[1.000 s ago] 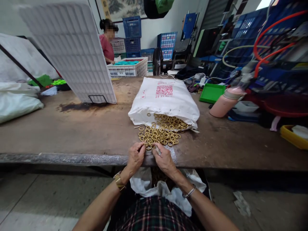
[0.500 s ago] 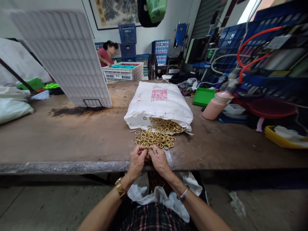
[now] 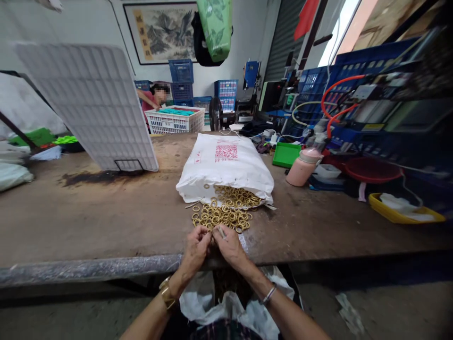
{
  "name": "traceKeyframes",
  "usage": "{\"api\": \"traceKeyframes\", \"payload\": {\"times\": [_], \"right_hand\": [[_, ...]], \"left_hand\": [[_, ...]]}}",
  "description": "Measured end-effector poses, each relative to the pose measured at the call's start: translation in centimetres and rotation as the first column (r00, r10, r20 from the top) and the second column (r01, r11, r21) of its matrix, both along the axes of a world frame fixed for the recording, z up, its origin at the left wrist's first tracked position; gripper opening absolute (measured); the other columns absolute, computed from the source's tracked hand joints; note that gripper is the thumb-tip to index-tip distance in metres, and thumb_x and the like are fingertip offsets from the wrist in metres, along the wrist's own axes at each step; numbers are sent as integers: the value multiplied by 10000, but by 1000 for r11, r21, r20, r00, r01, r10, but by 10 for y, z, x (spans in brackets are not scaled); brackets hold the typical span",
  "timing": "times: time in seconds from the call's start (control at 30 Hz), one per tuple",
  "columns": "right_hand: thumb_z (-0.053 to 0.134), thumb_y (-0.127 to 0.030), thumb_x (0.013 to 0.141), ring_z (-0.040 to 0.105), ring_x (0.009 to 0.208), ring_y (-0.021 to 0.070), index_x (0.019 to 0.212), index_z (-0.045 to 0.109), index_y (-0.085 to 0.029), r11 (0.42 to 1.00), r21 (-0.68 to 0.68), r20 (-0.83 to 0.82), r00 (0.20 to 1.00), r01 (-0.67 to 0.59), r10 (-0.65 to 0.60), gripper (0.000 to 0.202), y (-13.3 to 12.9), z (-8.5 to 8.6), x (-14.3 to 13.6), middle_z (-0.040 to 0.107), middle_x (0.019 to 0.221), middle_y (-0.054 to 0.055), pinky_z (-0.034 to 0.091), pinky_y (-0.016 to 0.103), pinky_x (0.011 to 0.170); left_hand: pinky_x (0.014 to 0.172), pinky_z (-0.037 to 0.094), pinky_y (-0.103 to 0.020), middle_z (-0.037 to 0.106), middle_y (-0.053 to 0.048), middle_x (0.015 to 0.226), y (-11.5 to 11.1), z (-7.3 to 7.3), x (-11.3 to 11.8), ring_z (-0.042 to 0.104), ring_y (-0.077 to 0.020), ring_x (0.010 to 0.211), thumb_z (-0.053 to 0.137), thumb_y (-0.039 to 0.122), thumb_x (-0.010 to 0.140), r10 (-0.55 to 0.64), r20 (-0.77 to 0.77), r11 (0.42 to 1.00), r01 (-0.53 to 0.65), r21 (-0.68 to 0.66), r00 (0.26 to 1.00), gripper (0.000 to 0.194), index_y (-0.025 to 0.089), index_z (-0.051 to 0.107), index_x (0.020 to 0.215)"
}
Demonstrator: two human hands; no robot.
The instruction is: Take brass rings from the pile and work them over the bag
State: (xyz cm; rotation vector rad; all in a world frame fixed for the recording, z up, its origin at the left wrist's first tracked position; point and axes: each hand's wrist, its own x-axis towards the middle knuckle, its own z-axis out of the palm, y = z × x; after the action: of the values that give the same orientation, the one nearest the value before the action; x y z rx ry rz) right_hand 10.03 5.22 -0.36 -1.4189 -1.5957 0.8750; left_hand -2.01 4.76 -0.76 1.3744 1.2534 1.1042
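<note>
Bench (image 3: 148,226): one, brown-topped, by which all the rings in the heap are carried.
Brass-coloured rings (image 3: 221,218): dozens, too overlapped to be counted exactly; heaped on the bench from the sack's mouth toward the near edge, with one seen apart at the left of the mouth.
White sack (image 3: 233,172): one, laid flat at the far side of the heap, its mouth turned near; one red QR code is printed on top.
Left hand (image 3: 195,248): held at the near edge, just beside the heap; the thumb and forefinger of its grip are brought together, and whether a ring is pinched there cannot be told. One gold-coloured watch (image 3: 167,293) is worn.
Right hand (image 3: 230,248): placed just beside the left; one slim pale tool (image 3: 222,232) is clamped in its grip. One silver-coloured bracelet (image 3: 269,293) is worn.
Crumpled white sack (image 3: 230,307): one, seen below the near edge, between the forearms.
Right side: one pink bottle (image 3: 300,171), one green tray (image 3: 283,155), one red basin (image 3: 371,171) and one yellow tray (image 3: 385,215) are set out.
Left side: one white ribbed panel (image 3: 95,104) is stood tilted.
Far side: one white crate (image 3: 170,123) is seen beside one co-worker (image 3: 146,103), partly hidden by the panel.
</note>
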Motion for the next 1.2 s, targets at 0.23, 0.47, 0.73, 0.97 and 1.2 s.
{"api": "traceKeyframes", "payload": {"times": [0.23, 0.47, 0.73, 0.97, 1.2], "right_hand": [[448, -393, 743, 359, 470, 87, 631, 477, -186, 987, -157, -327, 945, -40, -13, 237, -4, -5, -1, 403, 498, -65, 313, 208, 475], [407, -359, 792, 405, 551, 95, 684, 524, -177, 998, 17, -33, 997, -63, 63, 242, -8, -1, 8, 475, 576, -33, 324, 209, 541], [407, -386, 801, 414, 548, 93, 644, 466, -183, 991, -80, -127, 987, -107, 96, 264, -8, 0, 3, 461, 564, -46, 328, 210, 543], [439, -372, 778, 399, 530, 88, 605, 443, -186, 991, -98, -132, 988, -91, 78, 254, -6, -4, 3, 447, 529, -56, 316, 207, 527], [401, -358, 792, 414, 535, 91, 644, 479, -180, 993, -96, -100, 993, -66, 56, 244, -6, -3, 2, 458, 557, -48, 330, 205, 533]], "left_hand": [[407, 380, -166, 522, 44, 542, -9, 3, 10, 469, -59, 398, 597, 451, 684, 84, 284, 982, -31, -188, 955, 321, 155, 480, 727], [359, 306, -149, 503, 60, 515, -15, 7, 4, 407, -32, 339, 595, 459, 695, 11, 417, 964, 101, -244, 909, 324, 158, 478, 719], [413, 385, -170, 543, 32, 589, -18, 5, -4, 465, -44, 406, 604, 425, 707, -32, 467, 949, 173, -263, 884, 299, 147, 497, 728], [426, 412, -168, 560, 12, 644, -19, -1, -6, 499, -53, 446, 580, 395, 733, -88, 450, 932, 233, -278, 888, 266, 142, 508, 774], [441, 408, -169, 553, 19, 624, -21, -3, -8, 491, -50, 442, 582, 414, 734, -82, 481, 933, 237, -270, 873, 284, 144, 495, 752]]}}
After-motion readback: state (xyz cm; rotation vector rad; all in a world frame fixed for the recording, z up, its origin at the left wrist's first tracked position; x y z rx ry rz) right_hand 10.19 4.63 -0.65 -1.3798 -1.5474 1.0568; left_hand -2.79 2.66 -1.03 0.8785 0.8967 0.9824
